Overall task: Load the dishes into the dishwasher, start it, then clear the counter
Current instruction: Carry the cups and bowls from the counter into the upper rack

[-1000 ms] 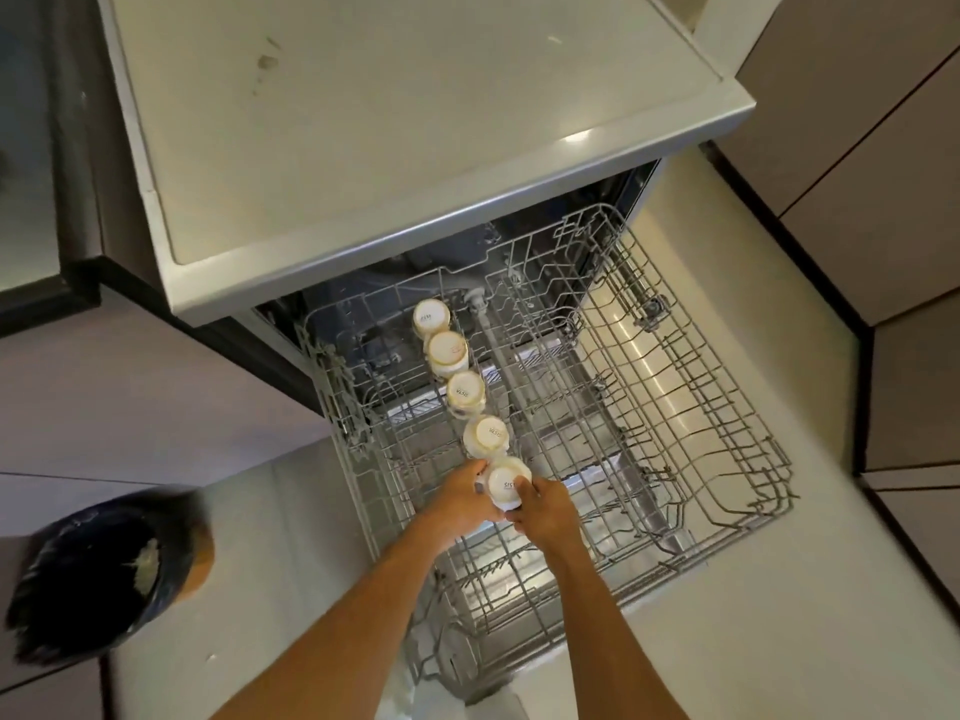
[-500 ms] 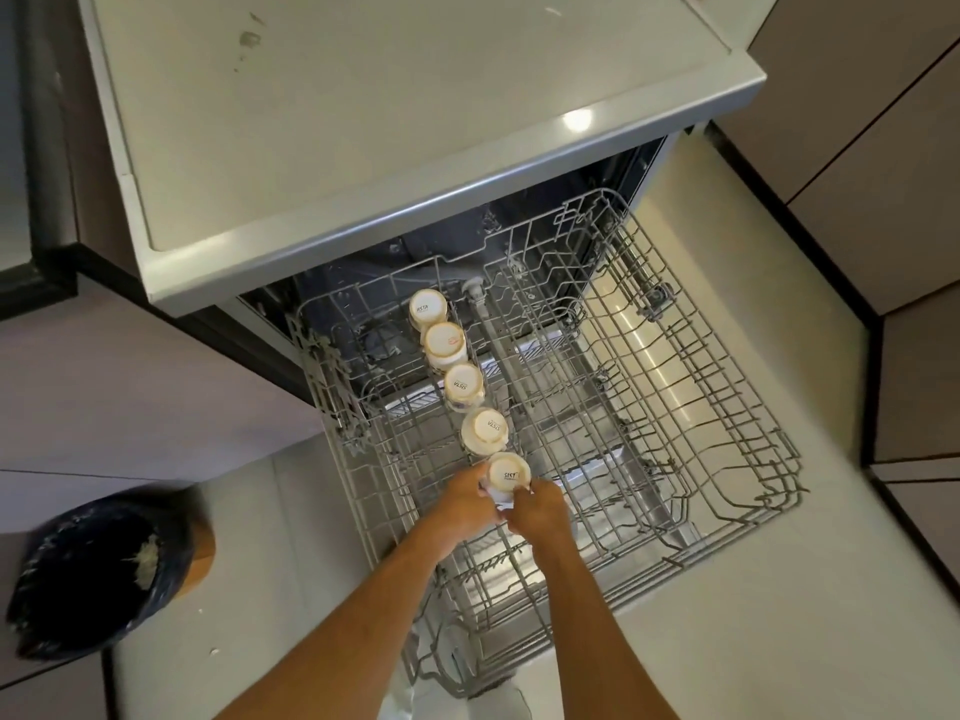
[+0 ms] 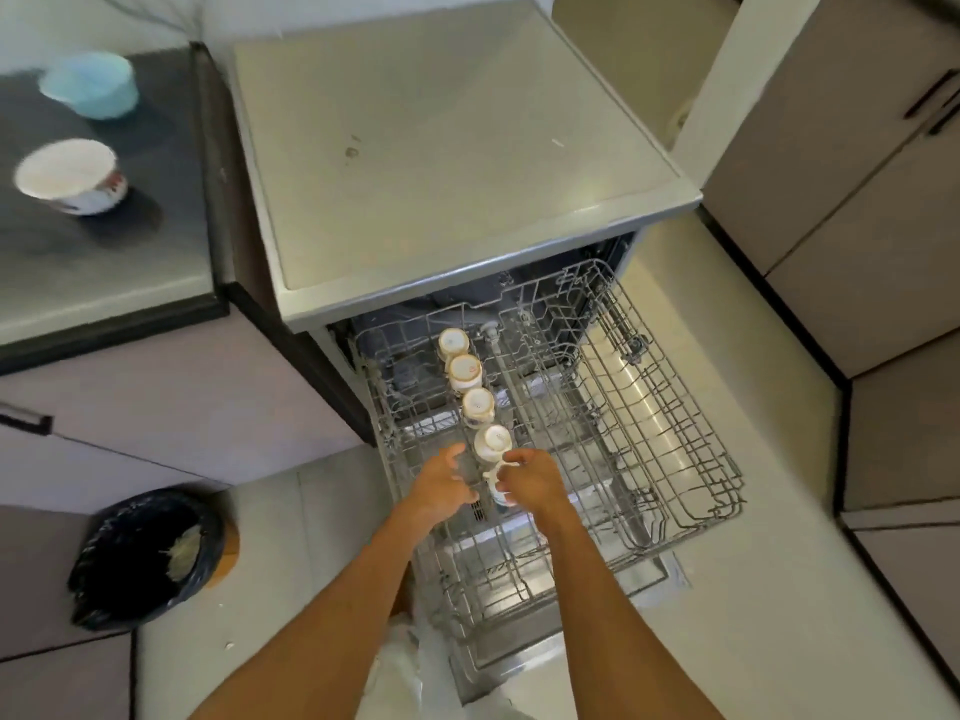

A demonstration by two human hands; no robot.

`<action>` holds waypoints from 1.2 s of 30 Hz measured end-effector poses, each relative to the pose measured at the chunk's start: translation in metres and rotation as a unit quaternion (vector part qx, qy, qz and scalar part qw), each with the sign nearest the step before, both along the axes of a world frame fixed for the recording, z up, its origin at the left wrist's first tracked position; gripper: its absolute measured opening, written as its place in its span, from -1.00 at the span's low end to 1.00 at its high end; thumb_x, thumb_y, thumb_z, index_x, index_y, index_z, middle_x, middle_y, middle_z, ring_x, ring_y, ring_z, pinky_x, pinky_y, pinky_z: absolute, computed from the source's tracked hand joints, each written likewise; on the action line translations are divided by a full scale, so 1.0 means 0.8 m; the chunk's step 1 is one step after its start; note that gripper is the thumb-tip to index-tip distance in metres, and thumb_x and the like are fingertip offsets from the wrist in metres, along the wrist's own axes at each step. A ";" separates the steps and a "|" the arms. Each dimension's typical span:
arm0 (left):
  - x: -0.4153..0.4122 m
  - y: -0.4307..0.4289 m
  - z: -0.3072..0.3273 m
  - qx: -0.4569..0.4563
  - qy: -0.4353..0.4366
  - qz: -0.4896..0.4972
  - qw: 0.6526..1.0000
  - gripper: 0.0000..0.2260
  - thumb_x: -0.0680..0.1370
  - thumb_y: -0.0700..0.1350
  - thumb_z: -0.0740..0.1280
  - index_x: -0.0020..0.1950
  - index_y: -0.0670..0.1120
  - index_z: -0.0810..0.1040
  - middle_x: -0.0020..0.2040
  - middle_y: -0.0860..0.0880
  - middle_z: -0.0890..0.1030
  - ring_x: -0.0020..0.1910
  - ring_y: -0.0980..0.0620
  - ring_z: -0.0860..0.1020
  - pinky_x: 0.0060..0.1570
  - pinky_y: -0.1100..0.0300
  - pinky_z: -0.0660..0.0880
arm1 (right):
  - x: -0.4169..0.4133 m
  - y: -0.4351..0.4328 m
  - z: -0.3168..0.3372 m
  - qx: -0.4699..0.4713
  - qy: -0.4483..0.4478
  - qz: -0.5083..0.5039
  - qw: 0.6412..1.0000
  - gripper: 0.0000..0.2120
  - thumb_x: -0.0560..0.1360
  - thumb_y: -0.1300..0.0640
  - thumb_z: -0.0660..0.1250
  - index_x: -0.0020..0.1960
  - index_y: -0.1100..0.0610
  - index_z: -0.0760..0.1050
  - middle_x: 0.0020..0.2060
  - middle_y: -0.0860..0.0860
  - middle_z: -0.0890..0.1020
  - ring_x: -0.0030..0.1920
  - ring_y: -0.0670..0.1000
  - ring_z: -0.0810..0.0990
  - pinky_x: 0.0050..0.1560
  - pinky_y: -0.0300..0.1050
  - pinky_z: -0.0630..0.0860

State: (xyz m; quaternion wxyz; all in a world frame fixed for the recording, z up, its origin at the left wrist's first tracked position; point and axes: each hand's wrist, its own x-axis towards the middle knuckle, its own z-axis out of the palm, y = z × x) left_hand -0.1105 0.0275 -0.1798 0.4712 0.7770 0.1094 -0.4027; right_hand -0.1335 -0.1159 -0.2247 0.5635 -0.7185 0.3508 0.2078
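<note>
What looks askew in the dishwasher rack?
The nearest cup, at the right hand, looks tipped on its side; the four cups behind it stand upside down in a straight row.

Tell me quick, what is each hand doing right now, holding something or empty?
Left hand: fingers loosely curled beside the cup; a grip cannot be told.
Right hand: holding that cup at its handle.

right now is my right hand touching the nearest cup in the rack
Touching. Head view: the right hand has its fingers curled round the nearest cup.
</note>
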 end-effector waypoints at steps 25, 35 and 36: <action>0.034 0.493 0.147 0.053 -0.271 0.235 0.932 -0.54 0.36 -0.30 0.49 0.22 -0.05 0.53 0.02 -0.07 0.57 -0.01 -0.02 0.57 -0.05 0.14 0.57 | 0.108 0.490 0.191 -0.022 -0.237 0.217 0.947 -0.83 0.45 0.21 0.45 -0.10 -0.04 0.55 -0.21 0.09 0.69 -0.19 0.09 0.70 -0.10 0.08 0.65; 0.050 0.652 0.186 0.061 -0.323 0.319 0.889 -0.54 0.35 -0.30 0.49 0.19 -0.01 0.54 -0.03 0.00 0.56 -0.09 0.07 0.56 -0.23 0.37 0.49 | 0.154 0.657 0.249 0.005 -0.302 0.277 0.912 -0.81 0.43 0.24 0.42 -0.02 0.00 0.57 -0.24 0.02 0.67 -0.16 0.07 0.69 -0.07 0.03 0.66; 0.054 0.662 0.188 0.064 -0.325 0.325 0.886 -0.54 0.34 -0.30 0.49 0.19 -0.01 0.54 -0.02 -0.01 0.57 -0.07 0.06 0.56 -0.21 0.34 0.50 | 0.160 0.667 0.251 0.007 -0.304 0.277 0.912 -0.81 0.43 0.26 0.42 -0.03 0.02 0.57 -0.26 0.04 0.67 -0.16 0.08 0.70 -0.06 0.04 0.66</action>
